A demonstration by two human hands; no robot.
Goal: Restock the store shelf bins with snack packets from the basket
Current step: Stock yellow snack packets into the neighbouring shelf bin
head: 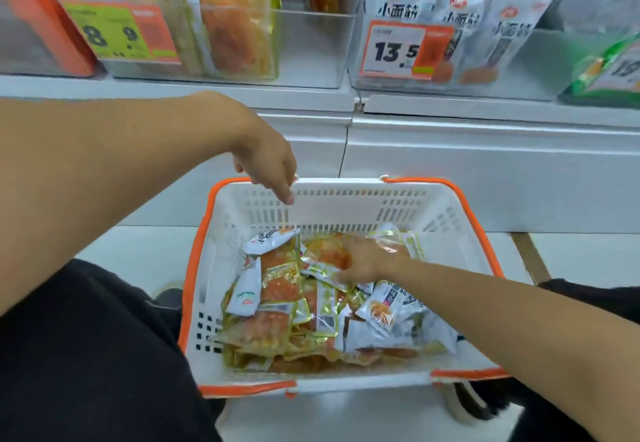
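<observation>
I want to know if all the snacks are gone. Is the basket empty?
No, the basket still holds a pile of snack packets, and the right hand is reaching into them.
</observation>
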